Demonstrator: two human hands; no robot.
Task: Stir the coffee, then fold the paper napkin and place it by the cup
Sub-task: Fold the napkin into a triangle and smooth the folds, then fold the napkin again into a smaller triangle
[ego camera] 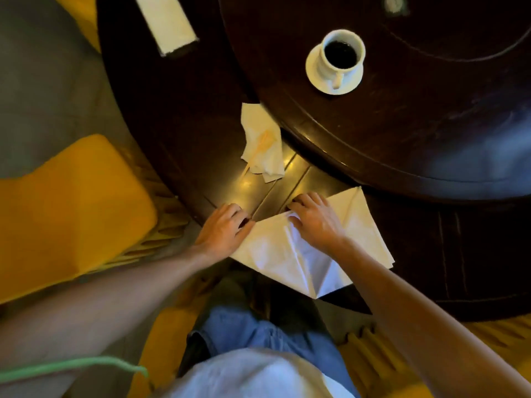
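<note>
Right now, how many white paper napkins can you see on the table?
3. One napkin lies under both hands at the near table edge, one crumpled napkin holds a stirrer mid-table, one folded napkin sits far left. Others may lie outside the view.

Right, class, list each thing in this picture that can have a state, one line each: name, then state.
Coffee cup: upright on its saucer, filled with dark coffee.
Paper napkin: partly folded, lying flat at the table edge.
Left hand: pressing down on the napkin's left corner.
Right hand: pressing down on the napkin's top fold.
Crumpled napkin: lying loose, with a wooden stirrer resting on it.
Folded napkin: flat, untouched, at the far left.
</note>
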